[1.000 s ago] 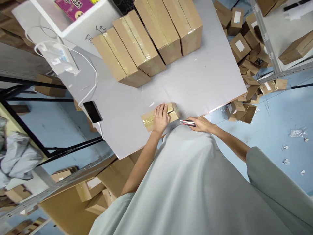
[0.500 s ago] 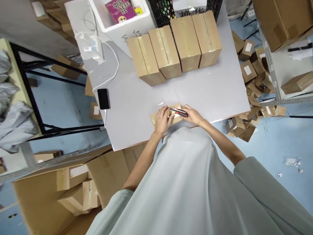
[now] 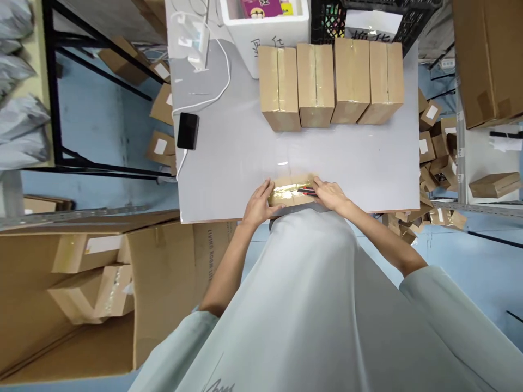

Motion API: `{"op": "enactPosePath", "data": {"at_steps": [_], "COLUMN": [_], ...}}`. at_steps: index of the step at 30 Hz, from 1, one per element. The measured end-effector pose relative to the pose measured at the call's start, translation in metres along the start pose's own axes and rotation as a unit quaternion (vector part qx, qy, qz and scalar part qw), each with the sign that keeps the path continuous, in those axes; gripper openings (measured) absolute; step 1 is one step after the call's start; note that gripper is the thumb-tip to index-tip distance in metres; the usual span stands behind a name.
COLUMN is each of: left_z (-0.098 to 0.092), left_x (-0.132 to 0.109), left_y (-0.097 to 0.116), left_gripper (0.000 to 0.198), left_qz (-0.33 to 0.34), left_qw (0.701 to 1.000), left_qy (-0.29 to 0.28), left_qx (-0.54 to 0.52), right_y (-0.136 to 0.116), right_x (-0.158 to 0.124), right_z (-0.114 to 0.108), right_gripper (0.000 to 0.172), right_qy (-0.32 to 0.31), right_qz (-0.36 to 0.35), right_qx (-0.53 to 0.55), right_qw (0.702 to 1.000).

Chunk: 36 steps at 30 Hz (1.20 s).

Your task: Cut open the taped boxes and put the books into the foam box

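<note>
A small cardboard box [image 3: 286, 200] with shiny tape along its top lies at the table's near edge, in front of my body. My left hand [image 3: 259, 204] grips its left end, thumb toward me and fingers on the far side. At the right end, my right hand [image 3: 329, 194] holds a red and black utility knife [image 3: 306, 191], which lies over the taped top. The knife's tip is too small to make out. Part of the box's right end is hidden by the right hand.
Several taped cartons [image 3: 316, 87] stand in a row across the table [image 3: 229, 174]. Behind them are a white foam box [image 3: 269, 34] and a black crate [image 3: 420, 22]. A phone [image 3: 188, 130] with a cable lies left. A large open carton [image 3: 163, 283] stands lower left.
My left hand has moved from the top of the box to its left end, baring more tape. The knife has shifted toward the right end. The whole view has turned and shifted.
</note>
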<state>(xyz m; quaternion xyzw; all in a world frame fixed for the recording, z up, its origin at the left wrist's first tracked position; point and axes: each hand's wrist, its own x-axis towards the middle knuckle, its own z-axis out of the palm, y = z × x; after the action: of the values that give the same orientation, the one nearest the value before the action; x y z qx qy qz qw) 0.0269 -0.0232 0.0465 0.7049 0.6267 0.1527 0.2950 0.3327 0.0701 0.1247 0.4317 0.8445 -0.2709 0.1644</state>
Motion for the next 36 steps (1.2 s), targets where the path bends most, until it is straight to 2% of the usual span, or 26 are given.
{"op": "enactPosePath", "data": {"at_steps": [4,7,10,13,17,19,21,23,26,29,32,34,36], "left_z": [-0.004,-0.006,-0.007,-0.007,-0.003,0.002,0.009,0.016,0.022,0.015,0.000,-0.010,-0.015], "left_x": [0.009,0.012,0.011,0.005,-0.004,-0.005,-0.002,0.003,0.011,0.015,0.023,0.037,0.057], "left_y": [0.006,0.006,0.009,0.023,0.056,0.076,0.094,0.108,0.119,0.114,0.095,0.079,0.064], "left_gripper": [0.111,0.118,0.121,0.111,0.092,0.093,0.094,0.092,0.088,0.067,0.044,0.046,0.058], "left_qz": [-0.023,-0.029,-0.034,-0.034,-0.079,-0.112,-0.125,-0.122,-0.129,-0.131,-0.100,-0.043,0.047], "left_qw": [0.999,0.998,0.998,0.998,0.994,0.986,0.977,0.973,0.972,0.977,0.986,0.989,0.988], "left_qy": [-0.048,-0.063,-0.060,-0.052,-0.058,-0.081,-0.110,-0.136,-0.153,-0.130,-0.062,-0.030,-0.050], "left_qx": [0.002,0.000,-0.009,-0.007,0.049,0.099,0.136,0.144,0.122,0.102,0.119,0.138,0.135], "right_y": [-0.006,-0.010,-0.005,0.012,0.030,0.025,0.012,-0.005,-0.021,-0.012,0.012,0.025,0.030], "right_x": [-0.001,-0.007,-0.014,-0.008,0.024,0.045,0.066,0.084,0.099,0.092,0.061,0.032,0.006], "right_z": [-0.014,-0.017,-0.018,-0.024,-0.027,-0.022,-0.014,-0.009,-0.012,-0.018,-0.006,0.014,0.039], "right_gripper": [0.050,0.045,0.040,0.045,0.050,0.048,0.044,0.041,0.036,0.036,0.037,0.036,0.035], "right_qy": [-0.049,-0.060,-0.039,0.006,0.097,0.130,0.134,0.133,0.134,0.168,0.215,0.223,0.212], "right_qz": [0.003,0.009,0.014,0.031,0.092,0.121,0.132,0.113,0.046,0.033,0.114,0.161,0.184], "right_qx": [-0.041,-0.038,-0.037,-0.046,0.004,0.061,0.118,0.162,0.220,0.262,0.283,0.308,0.353], "right_qw": [0.998,0.997,0.998,0.998,0.991,0.982,0.975,0.971,0.965,0.950,0.928,0.911,0.893]}}
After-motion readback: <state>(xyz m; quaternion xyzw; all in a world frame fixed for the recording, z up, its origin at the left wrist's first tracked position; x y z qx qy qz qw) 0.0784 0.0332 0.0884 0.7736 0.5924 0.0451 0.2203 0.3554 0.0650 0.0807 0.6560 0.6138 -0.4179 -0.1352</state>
